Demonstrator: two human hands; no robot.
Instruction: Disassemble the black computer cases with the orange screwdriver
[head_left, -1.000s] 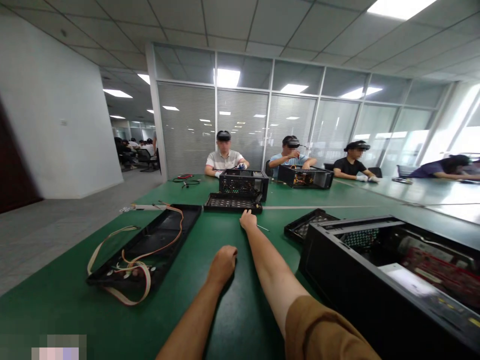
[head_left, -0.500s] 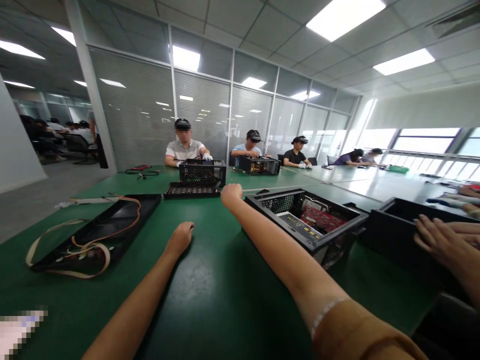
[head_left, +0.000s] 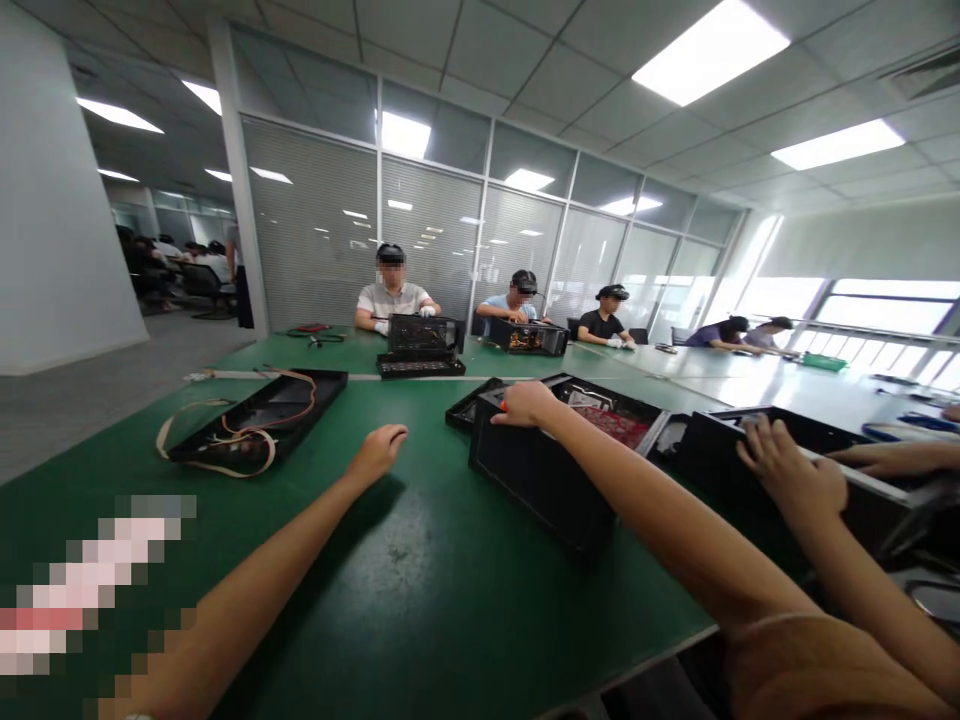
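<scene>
The black computer case [head_left: 540, 480] is sitting on the green bench [head_left: 420, 570], its long side running from far left to near right. The right hand [head_left: 529, 402], the nearer one, is bending over its left corner, the fingers closing round something orange [head_left: 504, 406]. Well to the left, the left hand [head_left: 377, 452] is curling loosely; I can't tell whether it's pinching anything.

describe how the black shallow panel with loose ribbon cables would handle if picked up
The black panel would probably stay stiff, given its straight raised edges. Its ribbon cables look floppy and could snag, looping past the rim. Lying flat and shallow, it seems unlikely to roll.
</scene>
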